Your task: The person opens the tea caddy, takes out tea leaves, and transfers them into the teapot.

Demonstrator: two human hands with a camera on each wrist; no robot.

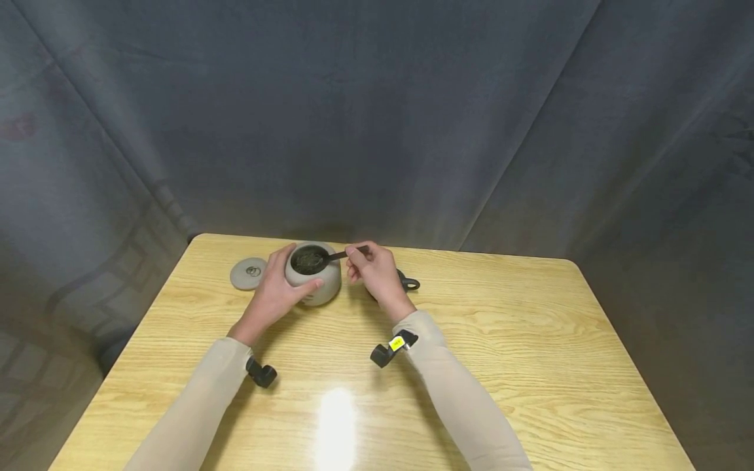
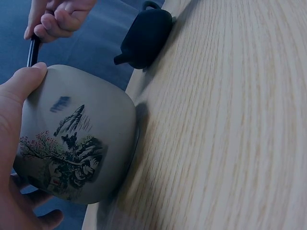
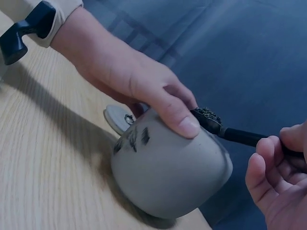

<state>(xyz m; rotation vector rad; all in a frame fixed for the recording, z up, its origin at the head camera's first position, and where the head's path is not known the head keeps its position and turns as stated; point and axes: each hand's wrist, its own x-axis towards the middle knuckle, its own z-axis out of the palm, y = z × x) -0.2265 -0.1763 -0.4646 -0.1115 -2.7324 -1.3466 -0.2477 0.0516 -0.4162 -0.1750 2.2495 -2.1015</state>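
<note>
My left hand [image 1: 273, 291] grips a grey ceramic tea jar [image 1: 324, 293], its thumb on the near shoulder and its fingers round the far side. A landscape painting [image 2: 79, 153] decorates the jar's wall. Dark loose tea leaves [image 1: 306, 263] show inside the open mouth. Between thumb and fingers, my right hand [image 1: 377, 269] pinches the handle of a black tea scoop [image 3: 242, 137]. The scoop's bowl is at the jar's mouth, heaped with tea leaves [image 3: 208, 115] in the right wrist view.
Left of the jar lies its round grey lid [image 1: 244, 276] with a metal ring on top. A dark teapot [image 2: 148, 36] stands to the right, mostly hidden behind my right hand in the head view. Dark curtains [image 1: 377, 118] hang behind the wooden table [image 1: 506, 340].
</note>
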